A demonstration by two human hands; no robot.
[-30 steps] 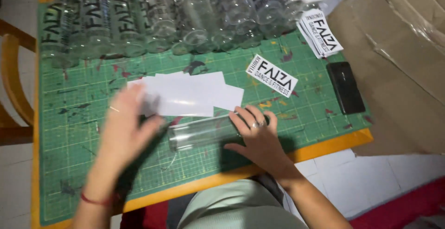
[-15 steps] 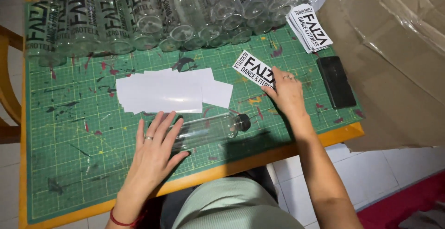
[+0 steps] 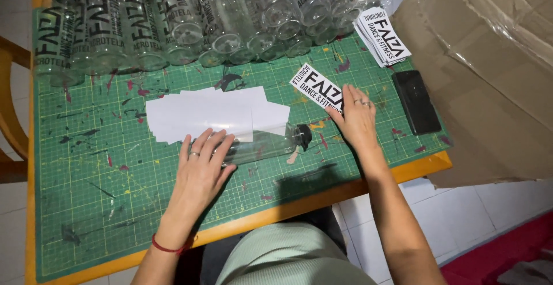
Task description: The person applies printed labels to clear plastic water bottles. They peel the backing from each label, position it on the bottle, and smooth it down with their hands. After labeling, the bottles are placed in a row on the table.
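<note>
Nearest the viewer, the left hand [image 3: 201,172] is lying palm down on the green cutting mat [image 3: 86,204], which is covering the orange-edged bench [image 3: 322,195]; a red band is showing at its wrist. Its fingers [image 3: 210,144] are spreading flat and loose over the left end of a clear bottle [image 3: 262,146] that is lying on its side, pressing on it from above rather than closing around it. The bottle's dark cap is pointing right, toward the right hand [image 3: 358,118]. That hand is resting just beyond the cap, its fingers [image 3: 348,97] stretching out almost straight with the tips touching the near right end of a white sticker with black lettering [image 3: 311,84]; nothing is being gripped, only pressed flat to the mat. Just behind the bottle, a loose pile of blank white sheets [image 3: 213,112] is overlapping its far edge. To the right, a black phone [image 3: 416,100] is lying near the mat's edge, beside crumpled brown cardboard [image 3: 489,77]. Farther back, a stack of the same stickers [image 3: 383,37] is sitting at the right, and a row of clear lettered bottles [image 3: 184,20] is lining the far edge of the mat.
</note>
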